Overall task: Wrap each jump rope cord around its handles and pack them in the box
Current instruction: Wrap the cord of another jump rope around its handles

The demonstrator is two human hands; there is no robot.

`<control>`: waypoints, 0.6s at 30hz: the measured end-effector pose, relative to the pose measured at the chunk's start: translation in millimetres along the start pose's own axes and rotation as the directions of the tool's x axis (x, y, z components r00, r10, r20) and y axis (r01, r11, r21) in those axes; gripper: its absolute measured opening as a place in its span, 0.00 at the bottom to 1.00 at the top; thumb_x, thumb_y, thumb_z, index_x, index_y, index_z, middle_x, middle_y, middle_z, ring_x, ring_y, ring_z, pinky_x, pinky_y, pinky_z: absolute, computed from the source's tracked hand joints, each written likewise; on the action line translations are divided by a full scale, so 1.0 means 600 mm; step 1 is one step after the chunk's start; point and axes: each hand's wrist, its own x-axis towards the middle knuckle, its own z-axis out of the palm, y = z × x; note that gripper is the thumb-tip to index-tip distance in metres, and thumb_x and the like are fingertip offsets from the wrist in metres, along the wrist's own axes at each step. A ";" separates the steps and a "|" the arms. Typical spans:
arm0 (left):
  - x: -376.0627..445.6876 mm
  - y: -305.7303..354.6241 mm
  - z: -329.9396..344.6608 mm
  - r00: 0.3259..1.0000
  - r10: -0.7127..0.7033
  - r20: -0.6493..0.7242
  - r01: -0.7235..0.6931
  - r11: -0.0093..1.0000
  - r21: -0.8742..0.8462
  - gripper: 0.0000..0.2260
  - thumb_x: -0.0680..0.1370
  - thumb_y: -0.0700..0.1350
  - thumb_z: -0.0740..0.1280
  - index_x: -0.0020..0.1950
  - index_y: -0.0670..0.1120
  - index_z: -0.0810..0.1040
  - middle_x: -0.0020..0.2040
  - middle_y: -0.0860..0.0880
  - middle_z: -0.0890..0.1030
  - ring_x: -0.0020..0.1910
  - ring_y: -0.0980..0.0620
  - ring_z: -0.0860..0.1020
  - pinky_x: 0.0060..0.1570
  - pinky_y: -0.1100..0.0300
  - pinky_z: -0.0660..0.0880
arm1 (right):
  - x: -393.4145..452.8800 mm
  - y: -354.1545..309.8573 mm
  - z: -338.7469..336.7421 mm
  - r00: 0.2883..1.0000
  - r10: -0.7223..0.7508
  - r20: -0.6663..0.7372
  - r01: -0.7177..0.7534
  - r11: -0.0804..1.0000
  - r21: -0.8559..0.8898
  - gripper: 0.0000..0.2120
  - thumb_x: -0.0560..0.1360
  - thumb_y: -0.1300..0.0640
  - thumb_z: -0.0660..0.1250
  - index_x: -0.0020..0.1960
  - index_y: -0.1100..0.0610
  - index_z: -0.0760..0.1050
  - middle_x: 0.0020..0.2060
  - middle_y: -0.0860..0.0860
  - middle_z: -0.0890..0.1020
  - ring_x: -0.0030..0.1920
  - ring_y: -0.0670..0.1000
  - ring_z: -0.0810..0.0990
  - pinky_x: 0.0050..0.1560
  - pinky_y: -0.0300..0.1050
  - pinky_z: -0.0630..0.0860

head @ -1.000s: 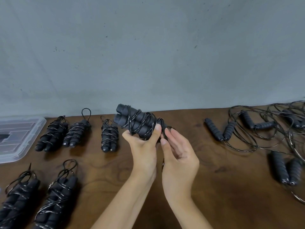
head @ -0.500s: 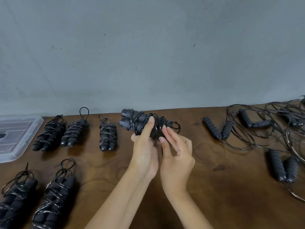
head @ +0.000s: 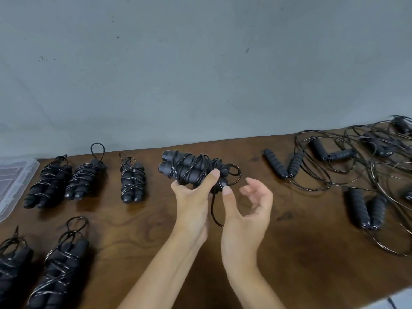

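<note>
Here we are gripping the light, springy wrapped rope bundle [head: 191, 169] mid-handles in our left hand [head: 192, 204], just above the desk [head: 301, 253], while our right hand [head: 247, 210] is hanging loosely open beside it, thumb touching the loose cord end.

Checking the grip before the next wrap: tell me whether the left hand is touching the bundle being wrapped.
Touching. The head view shows the left hand gripping the wrapped jump rope, its thumb pressed across the cord turns.
</note>
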 end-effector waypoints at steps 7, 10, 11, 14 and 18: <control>-0.009 -0.036 0.041 0.997 -0.052 0.053 0.049 0.997 0.053 0.38 0.69 0.45 0.82 0.74 0.39 0.68 0.58 0.40 0.86 0.59 0.41 0.85 0.65 0.42 0.79 | 0.079 0.003 -0.055 0.871 0.265 0.414 -0.254 0.964 -0.083 0.17 0.79 0.52 0.70 0.67 0.48 0.76 0.61 0.43 0.83 0.63 0.45 0.81 0.69 0.57 0.75; -0.017 -0.051 0.068 0.996 -0.074 0.054 0.071 0.996 0.054 0.34 0.72 0.43 0.80 0.73 0.42 0.68 0.58 0.41 0.86 0.57 0.42 0.86 0.60 0.44 0.81 | 0.106 0.006 -0.083 0.837 0.230 0.497 -0.210 0.973 -0.097 0.18 0.79 0.51 0.70 0.68 0.49 0.75 0.63 0.48 0.83 0.66 0.50 0.80 0.69 0.61 0.74; -0.019 -0.055 0.075 0.995 -0.078 0.061 0.075 0.996 0.049 0.34 0.70 0.44 0.79 0.73 0.41 0.69 0.58 0.40 0.86 0.57 0.43 0.86 0.57 0.46 0.81 | 0.114 0.007 -0.091 0.830 0.232 0.507 -0.211 0.972 -0.100 0.17 0.80 0.53 0.69 0.68 0.49 0.75 0.63 0.48 0.83 0.66 0.51 0.80 0.69 0.61 0.74; -0.022 -0.072 0.094 0.994 -0.084 0.077 0.082 0.996 0.025 0.34 0.70 0.44 0.78 0.73 0.41 0.68 0.60 0.40 0.85 0.56 0.44 0.86 0.54 0.50 0.79 | 0.136 0.008 -0.112 0.828 0.214 0.518 -0.175 0.977 -0.123 0.15 0.81 0.58 0.68 0.68 0.51 0.75 0.62 0.49 0.83 0.65 0.51 0.81 0.69 0.61 0.75; -0.024 -0.090 0.120 0.994 -0.080 0.074 0.076 0.995 0.059 0.35 0.71 0.48 0.79 0.74 0.44 0.70 0.62 0.42 0.85 0.63 0.43 0.83 0.58 0.50 0.77 | 0.164 0.009 -0.137 0.850 0.175 0.497 -0.142 0.984 -0.105 0.15 0.82 0.60 0.67 0.67 0.53 0.76 0.62 0.50 0.83 0.65 0.53 0.81 0.68 0.62 0.75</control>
